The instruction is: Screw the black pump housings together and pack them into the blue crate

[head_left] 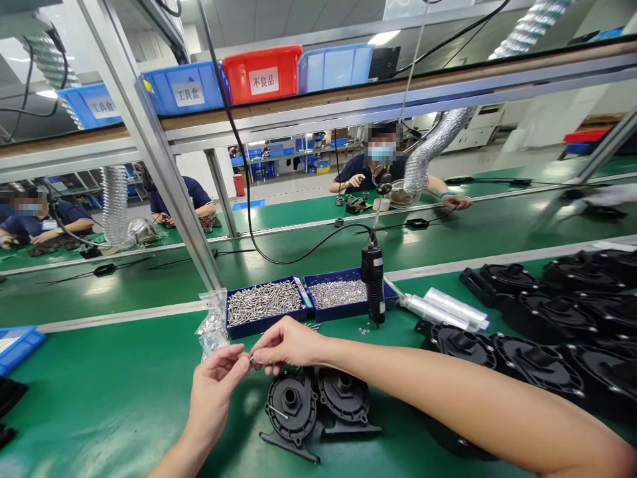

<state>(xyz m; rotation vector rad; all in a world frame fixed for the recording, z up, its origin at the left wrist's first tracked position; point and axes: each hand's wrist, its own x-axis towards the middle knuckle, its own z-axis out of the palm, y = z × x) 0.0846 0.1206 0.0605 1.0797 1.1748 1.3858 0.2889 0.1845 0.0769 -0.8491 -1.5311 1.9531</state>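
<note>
My left hand (219, 378) and my right hand (283, 345) meet fingertip to fingertip above the green bench. Both are pinched around a small metal fastener (251, 359), mostly covered by the fingers. Just below and to the right sits a round black pump housing (298, 425) with a central spout and a flat foot. A long thin screw (277, 412) lies across its face. A second black housing (348, 401) stands beside it, partly under my right forearm. Behind the hands are a blue tray of screws (263, 302) and a blue tray of nuts (336, 292).
A black electric screwdriver (374, 282) hangs on its cable over the nut tray. Several black housings (537, 358) crowd the right side. Plastic bags of small parts (213, 322) lie left of the trays. Co-workers (381, 162) sit across the bench, below a shelf with a red bin (261, 73).
</note>
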